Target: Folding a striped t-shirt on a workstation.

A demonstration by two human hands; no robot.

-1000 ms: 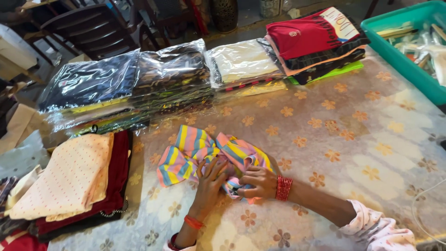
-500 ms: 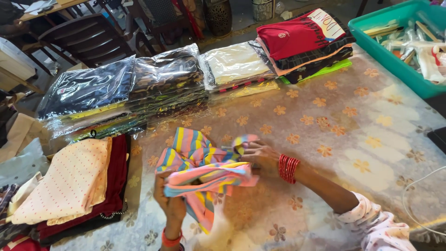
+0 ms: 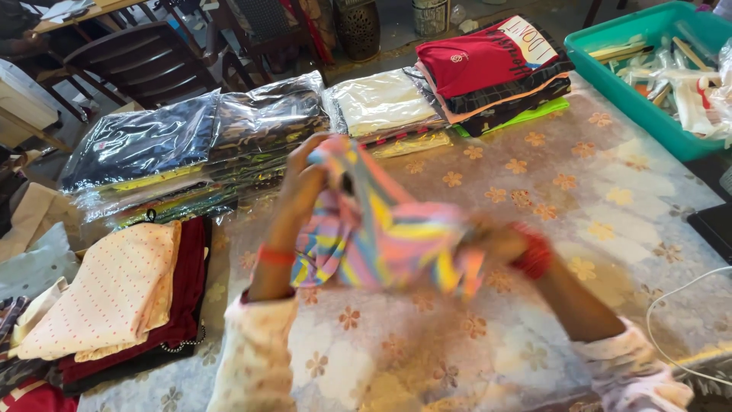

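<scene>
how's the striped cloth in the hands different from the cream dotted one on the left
The striped cloth is multicoloured, lifted off the table between the left hand and right hand, bunched and blurred. The cream dotted cloth is pale, lying folded on a dark red garment, untouched. Both are fabric.

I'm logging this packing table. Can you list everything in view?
striped cloth: one, pink, yellow and blue, held up mid-table
bagged clothes: several stacks, dark and cream, far edge
folded clothes: one stack, red on top, far right
bin: one, teal, top right
dotted cloth: one, cream, on maroon fabric, left
chair: one, dark, behind table
cable: one, white, right
left hand: grips cloth
right hand: grips cloth, blurred
</scene>
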